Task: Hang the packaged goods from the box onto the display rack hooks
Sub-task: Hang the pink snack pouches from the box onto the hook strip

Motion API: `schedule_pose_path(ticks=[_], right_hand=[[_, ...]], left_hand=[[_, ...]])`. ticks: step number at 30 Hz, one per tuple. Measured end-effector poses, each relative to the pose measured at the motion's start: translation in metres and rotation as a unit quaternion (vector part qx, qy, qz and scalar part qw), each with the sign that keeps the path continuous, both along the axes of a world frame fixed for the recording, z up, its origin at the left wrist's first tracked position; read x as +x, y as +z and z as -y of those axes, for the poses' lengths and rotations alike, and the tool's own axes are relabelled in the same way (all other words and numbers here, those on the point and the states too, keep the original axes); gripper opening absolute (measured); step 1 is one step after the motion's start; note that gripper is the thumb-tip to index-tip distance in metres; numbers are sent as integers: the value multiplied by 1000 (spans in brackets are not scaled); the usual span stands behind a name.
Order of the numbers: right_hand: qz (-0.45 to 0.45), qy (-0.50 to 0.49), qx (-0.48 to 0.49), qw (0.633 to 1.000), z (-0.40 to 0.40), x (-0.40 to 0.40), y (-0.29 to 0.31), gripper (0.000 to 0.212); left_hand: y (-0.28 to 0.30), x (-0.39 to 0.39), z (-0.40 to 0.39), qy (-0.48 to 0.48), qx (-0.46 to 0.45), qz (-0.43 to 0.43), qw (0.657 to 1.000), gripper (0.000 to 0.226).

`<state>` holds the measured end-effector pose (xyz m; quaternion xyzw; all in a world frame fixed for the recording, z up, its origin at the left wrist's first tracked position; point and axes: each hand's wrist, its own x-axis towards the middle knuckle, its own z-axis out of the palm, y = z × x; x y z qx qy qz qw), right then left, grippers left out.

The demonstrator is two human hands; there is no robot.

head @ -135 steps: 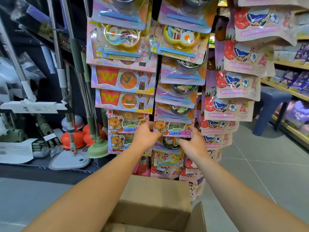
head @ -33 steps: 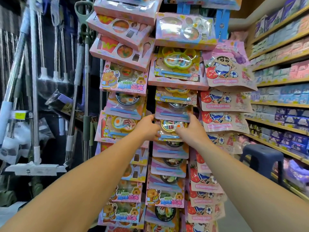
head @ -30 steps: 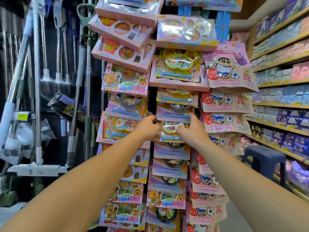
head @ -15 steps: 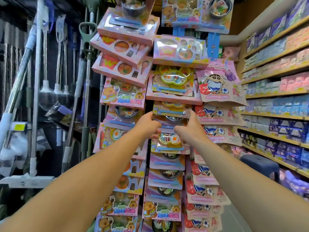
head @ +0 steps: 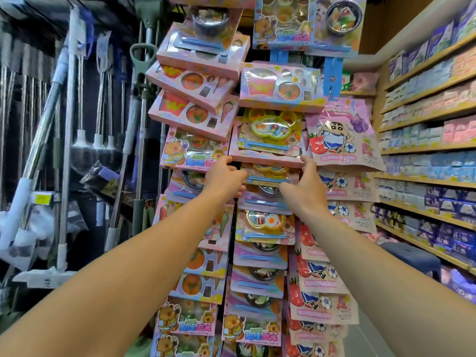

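Hanging packs crowd both hands; mops left.

Pink toy boxes, strawberry-and-football printed pouches, blue stool.

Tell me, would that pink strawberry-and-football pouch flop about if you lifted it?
Probably. The pouch looks like thin film, its lower edge curling outward, so it likely bends easily. It seems light, hanging in a crowded column. The glossy surface could be slippery.

Rack hooks hidden behind packages; left hand fingertips hidden behind package edge; shelf boxes blurred.
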<state>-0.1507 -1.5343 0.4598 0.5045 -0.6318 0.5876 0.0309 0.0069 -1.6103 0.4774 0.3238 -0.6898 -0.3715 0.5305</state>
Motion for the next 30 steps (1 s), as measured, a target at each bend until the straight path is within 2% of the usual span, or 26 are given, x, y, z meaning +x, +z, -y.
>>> schedule_pose_path(ticks=[3,6,10,17,22,25,28,30], right_hand=[[-7,5,46,999,4,-3,14,82],[20,18,95,995,6,-4,23,80],[53,34,143,988,5,-1,38,86],[72,31,267,960,-6,7,88,83],[100,23,285,953,-15,11,159,81],[105,2,278,955,-18,4,196,77],[114,-10,278,954,-16,-9,224,86],[115,-18,280,953,-13,-19,237,87]], left_hand=[[16,-4,-2,-15,18,1,1000,64],[29,-6,2,-21,67,4,998,43],[44,-4,6,-22,124,8,992,37],[91,15,3,20,203,113,972,20],[153,22,-5,47,225,130,965,42],[180,20,-14,21,234,130,963,34],[201,13,-17,-4,257,132,957,67],[213,7,-17,-3,258,128,958,75]])
